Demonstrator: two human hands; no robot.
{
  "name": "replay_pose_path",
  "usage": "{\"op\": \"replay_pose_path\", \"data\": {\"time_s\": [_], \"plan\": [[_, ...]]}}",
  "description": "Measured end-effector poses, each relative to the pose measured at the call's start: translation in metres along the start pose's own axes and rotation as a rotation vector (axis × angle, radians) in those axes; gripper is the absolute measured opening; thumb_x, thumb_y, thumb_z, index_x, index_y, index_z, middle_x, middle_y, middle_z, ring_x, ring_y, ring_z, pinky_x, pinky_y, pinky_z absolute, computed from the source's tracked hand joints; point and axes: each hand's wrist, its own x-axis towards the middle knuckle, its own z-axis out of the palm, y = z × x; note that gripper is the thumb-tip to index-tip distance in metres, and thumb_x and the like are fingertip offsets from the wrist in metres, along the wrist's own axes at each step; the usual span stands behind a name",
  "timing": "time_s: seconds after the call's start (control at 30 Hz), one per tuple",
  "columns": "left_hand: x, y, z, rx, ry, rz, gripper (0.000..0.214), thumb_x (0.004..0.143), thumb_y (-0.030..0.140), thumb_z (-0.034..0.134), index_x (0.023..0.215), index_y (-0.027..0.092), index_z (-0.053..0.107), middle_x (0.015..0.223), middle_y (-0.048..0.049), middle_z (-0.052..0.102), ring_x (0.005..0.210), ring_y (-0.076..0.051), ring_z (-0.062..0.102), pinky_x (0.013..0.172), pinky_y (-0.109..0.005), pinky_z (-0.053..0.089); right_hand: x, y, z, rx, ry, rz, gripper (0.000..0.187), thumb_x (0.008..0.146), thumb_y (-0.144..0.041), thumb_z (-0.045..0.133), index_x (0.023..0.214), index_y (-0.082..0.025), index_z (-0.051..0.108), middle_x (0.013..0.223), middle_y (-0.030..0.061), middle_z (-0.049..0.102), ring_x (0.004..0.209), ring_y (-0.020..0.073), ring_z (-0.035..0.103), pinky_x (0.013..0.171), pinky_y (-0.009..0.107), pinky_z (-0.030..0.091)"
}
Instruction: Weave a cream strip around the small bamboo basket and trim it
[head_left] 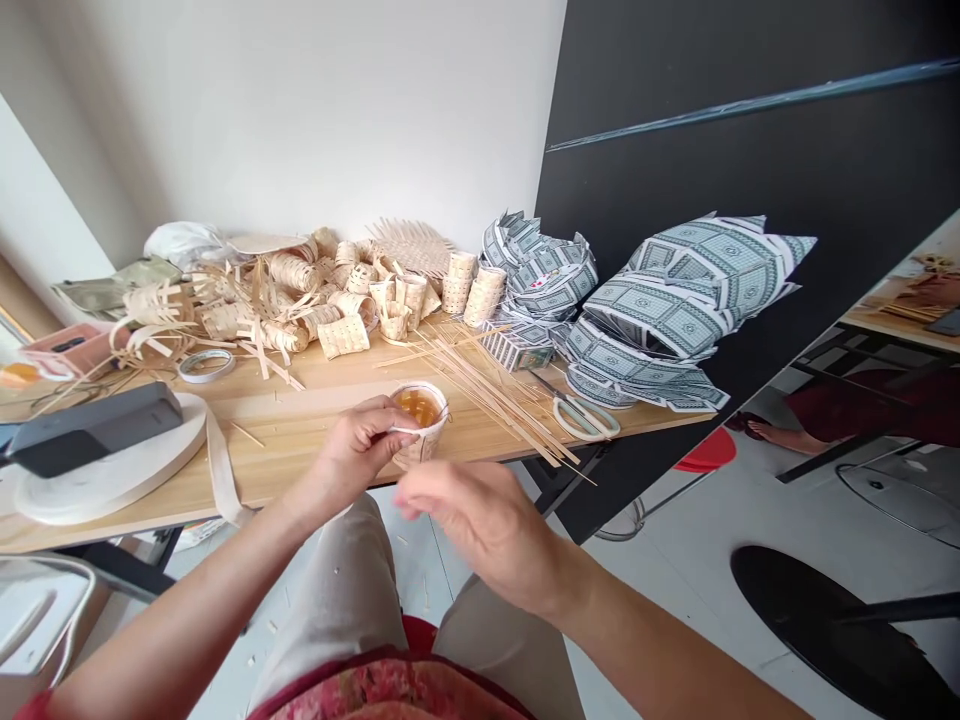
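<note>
My left hand is closed on the rim of a small woven cup with something orange inside, at the front edge of the wooden table. Just below the cup, in front of the table edge, my right hand hovers with fingers loosely curled and blurred; nothing shows in it. Thin bamboo strips lie fanned out right of the cup, beside a pair of scissors.
A heap of small woven baskets and loose strips fills the back of the table. Patterned folded paper boxes pile at the right. A tape roll, a dark box on a white band coil lie left. Another person's foot shows right.
</note>
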Motion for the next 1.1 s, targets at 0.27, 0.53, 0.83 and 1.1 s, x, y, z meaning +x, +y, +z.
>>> {"op": "replay_pose_path", "data": {"time_s": [0.27,0.53,0.83,1.1], "plan": [[-0.01,-0.001,-0.005,0.195,0.29,0.015,0.011,0.078,0.012,0.058,0.079,0.016,0.068,0.07,-0.0024,0.061,0.068,-0.011,0.057,0.06,-0.019,0.045,-0.031,0.003,-0.015,0.087,0.628,0.301,0.013,0.087,-0.015,0.046,0.087,-0.022,0.058,0.061,-0.0036,0.05,0.053,0.0088,0.045,0.049,0.022,0.039],[-0.013,-0.012,-0.013,-0.023,0.5,-0.221,0.009,0.074,0.02,0.061,0.071,0.015,0.068,0.059,0.0024,0.049,0.048,-0.006,0.044,0.044,-0.017,0.036,-0.049,-0.012,-0.027,0.167,0.929,0.396,0.004,0.081,-0.023,0.059,0.084,-0.022,0.062,0.07,-0.0007,0.057,0.06,0.0106,0.051,0.051,0.024,0.045],[-0.013,0.002,0.006,-0.521,0.555,-0.38,0.017,0.064,0.029,0.072,0.07,0.015,0.065,0.052,0.005,0.049,0.041,-0.004,0.04,0.038,-0.015,0.032,-0.016,-0.009,-0.014,-0.15,0.628,0.432,0.007,0.079,-0.018,0.059,0.078,-0.021,0.065,0.051,-0.0053,0.056,0.043,0.007,0.049,0.045,0.019,0.041],[-0.015,0.019,0.018,-0.663,0.475,-0.404,0.011,0.065,0.024,0.072,0.071,0.017,0.067,0.053,0.0055,0.049,0.042,-0.002,0.041,0.038,-0.013,0.032,0.011,0.005,0.01,-0.445,0.396,0.256,0.022,0.081,-0.012,0.049,0.07,-0.017,0.067,0.052,-0.0021,0.06,0.043,0.0072,0.048,0.046,0.019,0.034]]}}
